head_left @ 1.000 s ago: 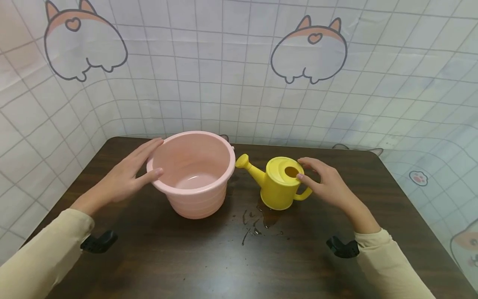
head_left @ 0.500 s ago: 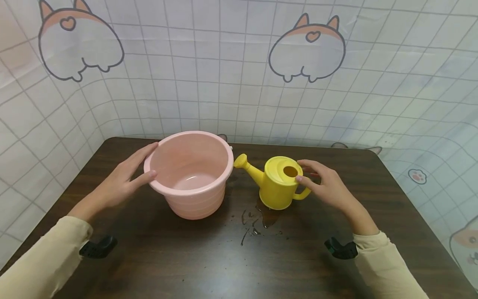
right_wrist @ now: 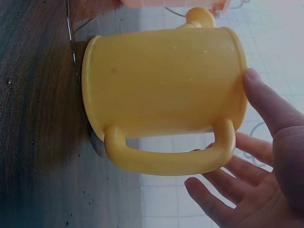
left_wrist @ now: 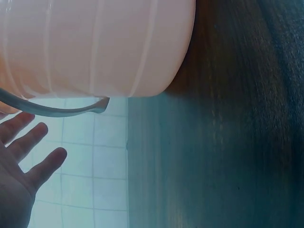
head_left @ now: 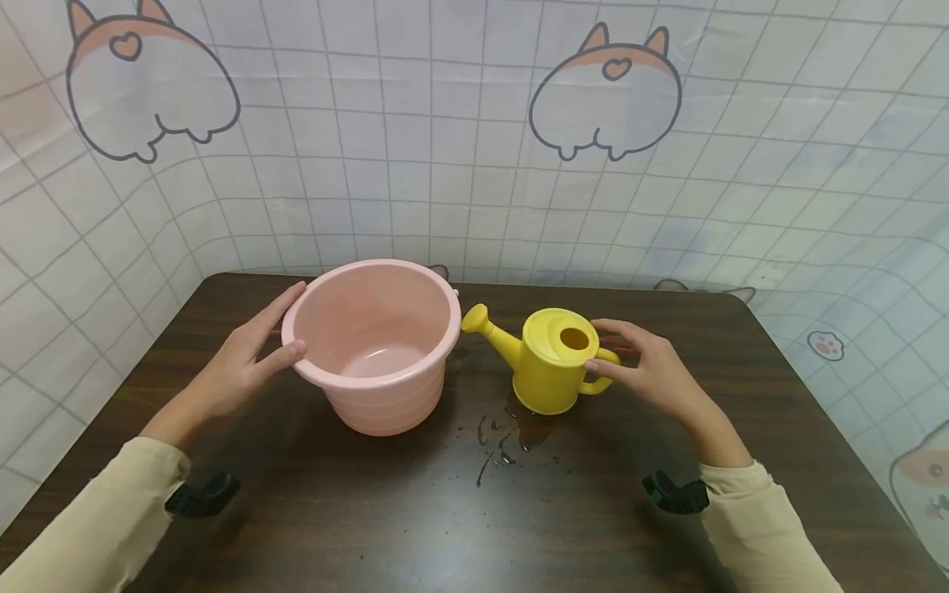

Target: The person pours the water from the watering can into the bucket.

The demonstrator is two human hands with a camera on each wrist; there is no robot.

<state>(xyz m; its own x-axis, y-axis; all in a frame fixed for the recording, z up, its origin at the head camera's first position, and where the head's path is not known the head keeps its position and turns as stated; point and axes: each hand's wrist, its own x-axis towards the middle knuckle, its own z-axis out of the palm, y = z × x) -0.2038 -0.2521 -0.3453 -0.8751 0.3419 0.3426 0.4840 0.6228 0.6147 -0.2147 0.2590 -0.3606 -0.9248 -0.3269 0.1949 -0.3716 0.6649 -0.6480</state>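
A pink plastic bucket [head_left: 384, 403] stands upright on the table, its inside showing. My left hand [head_left: 226, 375] is at its left rim, the thumb and forefinger at the edge. In the left wrist view the other fingers [left_wrist: 45, 168] are spread apart, below a curved grey bucket handle [left_wrist: 61, 112]. To the right of the bucket, a yellow toy watering can [head_left: 547, 379] stands upright, its spout pointing left at the bucket. My right hand [head_left: 656, 371] touches its top rim with the thumb, the other fingers extended loosely behind the can's handle [right_wrist: 171, 162].
Water drops and a small puddle [head_left: 530, 432] lie on the dark wooden table [head_left: 415, 527] before the watering can. A white checked cloth [head_left: 445, 165] with cartoon dogs hangs around the back and sides. Black straps with devices [head_left: 678, 492] sit at both wrists.
My left hand has shifted slightly left and down along the bucket rim. The right thumb has slid a little down the can's rim. Bucket and watering can hold their places.
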